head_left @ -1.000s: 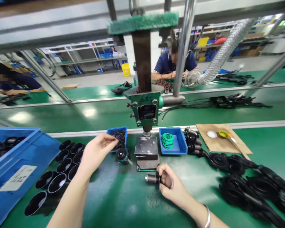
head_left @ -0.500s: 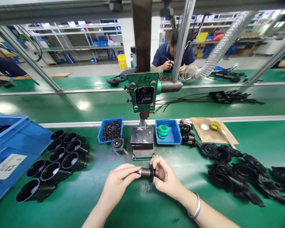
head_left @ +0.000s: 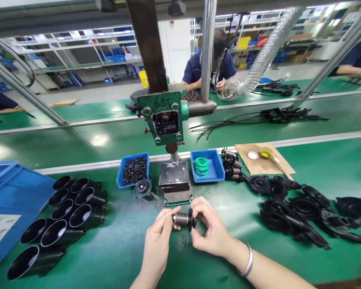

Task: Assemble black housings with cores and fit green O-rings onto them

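Note:
A small dark cylindrical rotor [head_left: 182, 218] with a black disc at its right end lies level between my hands, above the green bench. Thumb and fingers of my right hand [head_left: 209, 226] pinch the disc end. At the other end, the fingertips of my left hand [head_left: 159, 237] close around the pale, narrow tip. Just beyond them stands the press base [head_left: 175, 178], a metal block on a green-edged plate. Left of that block sits a round black housing [head_left: 143, 189] with a green ring around it.
Blue bins hold black rings [head_left: 135, 170] and green O-rings [head_left: 201, 166]. Black cups [head_left: 55, 233] stand at left beside a blue crate [head_left: 15, 200]. Black covers [head_left: 295, 212] lie at right, near cardboard [head_left: 243, 160] with a brush. A press head [head_left: 164, 118] hangs overhead; a co-worker [head_left: 210, 68] sits opposite.
My left hand has turned more upright and its fingers have shifted at the rotor's tip. The right hand keeps its pinch on the disc. The whole view has tilted and shifted.

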Action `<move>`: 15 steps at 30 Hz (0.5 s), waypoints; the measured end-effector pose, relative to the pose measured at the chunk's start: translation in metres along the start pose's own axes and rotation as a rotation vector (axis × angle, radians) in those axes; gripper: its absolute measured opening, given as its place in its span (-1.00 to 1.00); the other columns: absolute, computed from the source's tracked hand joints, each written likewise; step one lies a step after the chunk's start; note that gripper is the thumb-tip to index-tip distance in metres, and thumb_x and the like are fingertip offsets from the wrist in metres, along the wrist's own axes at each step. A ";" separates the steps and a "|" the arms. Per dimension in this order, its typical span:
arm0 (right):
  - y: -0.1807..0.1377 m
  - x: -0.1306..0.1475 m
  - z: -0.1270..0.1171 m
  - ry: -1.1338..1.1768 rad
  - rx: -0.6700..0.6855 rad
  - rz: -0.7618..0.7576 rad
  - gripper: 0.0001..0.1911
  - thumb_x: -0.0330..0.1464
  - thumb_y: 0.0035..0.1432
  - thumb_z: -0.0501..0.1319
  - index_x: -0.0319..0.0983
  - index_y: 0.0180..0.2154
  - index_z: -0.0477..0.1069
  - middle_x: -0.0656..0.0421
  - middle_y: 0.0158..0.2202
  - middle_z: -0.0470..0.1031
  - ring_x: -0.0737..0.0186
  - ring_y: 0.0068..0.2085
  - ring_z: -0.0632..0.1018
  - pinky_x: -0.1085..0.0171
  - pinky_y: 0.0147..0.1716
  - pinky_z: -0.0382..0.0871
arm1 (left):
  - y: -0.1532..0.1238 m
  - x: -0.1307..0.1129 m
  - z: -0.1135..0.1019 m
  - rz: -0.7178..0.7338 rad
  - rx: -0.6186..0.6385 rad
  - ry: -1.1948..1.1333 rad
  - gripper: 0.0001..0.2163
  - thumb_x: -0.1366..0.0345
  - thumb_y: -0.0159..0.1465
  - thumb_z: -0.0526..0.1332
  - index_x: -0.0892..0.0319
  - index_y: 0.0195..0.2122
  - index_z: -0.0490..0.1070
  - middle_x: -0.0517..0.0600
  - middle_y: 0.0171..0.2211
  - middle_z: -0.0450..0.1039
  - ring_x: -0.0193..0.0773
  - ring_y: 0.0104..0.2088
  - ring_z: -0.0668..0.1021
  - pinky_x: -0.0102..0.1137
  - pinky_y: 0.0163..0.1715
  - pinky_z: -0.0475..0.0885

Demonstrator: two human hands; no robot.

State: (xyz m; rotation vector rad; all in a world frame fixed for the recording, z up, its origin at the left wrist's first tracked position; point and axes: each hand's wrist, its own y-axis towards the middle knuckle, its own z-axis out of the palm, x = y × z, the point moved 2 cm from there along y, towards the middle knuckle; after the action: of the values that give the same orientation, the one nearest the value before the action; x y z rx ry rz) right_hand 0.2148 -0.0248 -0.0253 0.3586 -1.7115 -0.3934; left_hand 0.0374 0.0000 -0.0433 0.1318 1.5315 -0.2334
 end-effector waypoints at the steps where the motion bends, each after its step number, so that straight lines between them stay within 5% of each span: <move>1: 0.000 0.001 0.000 -0.025 -0.001 -0.021 -0.57 -0.64 -0.12 0.16 -0.13 -0.22 0.19 0.17 -0.22 0.22 0.17 -0.16 0.37 0.24 -0.20 0.34 | 0.000 0.001 0.002 -0.012 -0.006 -0.015 -0.68 0.06 0.43 0.16 0.09 0.01 0.59 0.02 -0.15 0.39 -0.33 -0.33 0.46 -0.42 -0.25 0.40; 6: 0.000 0.005 0.000 -0.095 0.010 -0.114 -0.53 -0.65 -0.15 0.16 -0.15 -0.18 0.20 0.15 -0.21 0.21 0.18 -0.16 0.37 0.25 -0.20 0.36 | -0.003 -0.007 0.009 -0.135 0.015 -0.145 -0.66 0.05 0.39 0.21 0.13 0.03 0.58 0.05 -0.20 0.49 -0.31 -0.38 0.50 -0.37 -0.26 0.47; 9: 0.000 0.001 0.002 0.021 -0.009 0.003 -0.57 -0.63 -0.13 0.16 -0.14 -0.21 0.20 0.16 -0.20 0.21 0.19 -0.18 0.37 0.28 -0.25 0.35 | -0.006 -0.016 0.010 -0.161 0.041 -0.277 -0.64 0.11 0.37 0.26 0.13 0.13 0.52 0.03 -0.31 0.51 -0.27 -0.37 0.54 -0.34 -0.23 0.50; 15: 0.000 -0.004 0.001 0.171 -0.023 0.124 -0.60 -0.61 -0.07 0.17 -0.12 -0.21 0.18 0.15 -0.16 0.20 0.20 -0.17 0.37 0.30 -0.23 0.35 | -0.004 -0.027 0.011 -0.099 0.103 -0.338 -0.51 0.21 0.35 0.28 0.09 0.29 0.30 0.07 -0.12 0.53 -0.20 -0.29 0.62 -0.28 -0.18 0.53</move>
State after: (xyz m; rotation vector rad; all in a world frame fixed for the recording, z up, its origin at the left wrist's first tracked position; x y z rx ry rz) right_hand 0.2142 -0.0233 -0.0293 0.2600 -1.5517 -0.2829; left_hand 0.0465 -0.0041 -0.0160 0.0929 1.1914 -0.3933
